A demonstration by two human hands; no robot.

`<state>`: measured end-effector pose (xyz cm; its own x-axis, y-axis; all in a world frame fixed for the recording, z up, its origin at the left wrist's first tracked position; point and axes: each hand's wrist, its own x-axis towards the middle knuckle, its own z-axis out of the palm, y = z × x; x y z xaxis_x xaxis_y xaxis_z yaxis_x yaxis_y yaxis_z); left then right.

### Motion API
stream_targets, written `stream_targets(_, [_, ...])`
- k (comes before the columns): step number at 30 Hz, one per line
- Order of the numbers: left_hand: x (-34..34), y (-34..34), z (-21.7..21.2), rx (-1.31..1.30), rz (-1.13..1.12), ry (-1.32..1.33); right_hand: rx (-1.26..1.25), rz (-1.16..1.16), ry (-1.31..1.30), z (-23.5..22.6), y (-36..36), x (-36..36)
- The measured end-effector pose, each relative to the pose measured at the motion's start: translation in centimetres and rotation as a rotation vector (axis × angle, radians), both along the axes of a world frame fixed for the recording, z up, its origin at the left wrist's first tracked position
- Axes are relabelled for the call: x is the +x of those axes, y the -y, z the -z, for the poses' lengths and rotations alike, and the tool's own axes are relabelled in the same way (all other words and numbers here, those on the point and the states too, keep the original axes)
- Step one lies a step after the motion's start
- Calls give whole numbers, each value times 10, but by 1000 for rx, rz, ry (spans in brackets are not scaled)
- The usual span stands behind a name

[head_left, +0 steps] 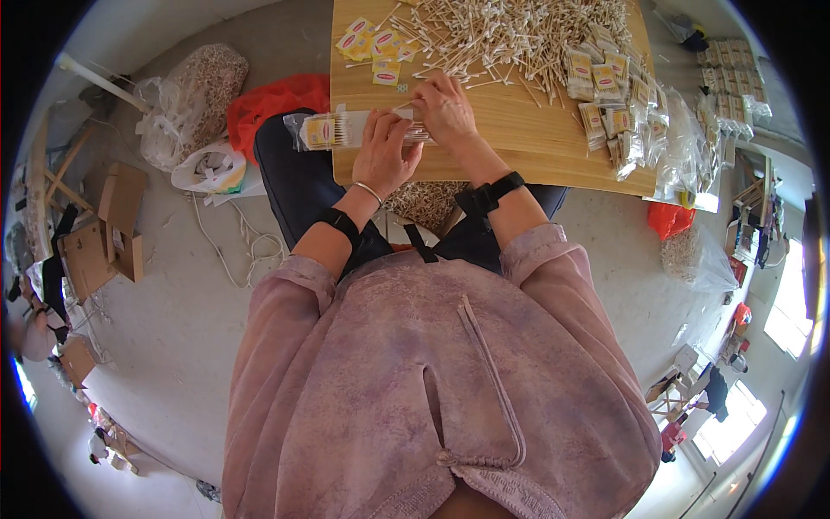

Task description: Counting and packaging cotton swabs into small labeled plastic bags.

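Observation:
At the near edge of the table my left hand (386, 154) is closed, its fingers curled down over a row of cotton swabs that shows on both sides of it. To its left, a clear plastic packet (303, 130) with a yellow card (321, 132) and swab tips pokes past the table's left edge. My right hand (443, 111) is just beyond and to the right, fingers pinched, with a thin cotton swab (405, 105) seeming to stick out from the fingertips. Its palm side is hidden. Beyond both hands lies a big heap of loose cotton swabs (527, 39).
Several yellow cards (372, 43) lie on the wooden table (510, 125) at far left. Filled swab packets (609, 86) pile up at right, beside clear plastic bags (683, 147). Left of the table are a red bag (277, 108), a sack of swabs (207, 91) and a cardboard box (121, 212).

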<state>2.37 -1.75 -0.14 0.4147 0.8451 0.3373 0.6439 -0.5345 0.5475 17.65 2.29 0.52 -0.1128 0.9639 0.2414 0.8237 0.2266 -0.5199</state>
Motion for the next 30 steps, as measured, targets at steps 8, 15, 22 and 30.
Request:
stream_targets(8, [-3,-2,3,18,2,-15,1,-28,-65,-5,23,9])
stream_targets(15, [-1,0,-6,-116,-20,134,-96,205,-710,0,50,6])
stream_targets(22, [-11,-3,-2,-200,-26,324,-29,88,-847,2,57,-28])
stream_targets(30, [-16,-6,1,-251,-47,488,-46,30,-818,2,58,-39])
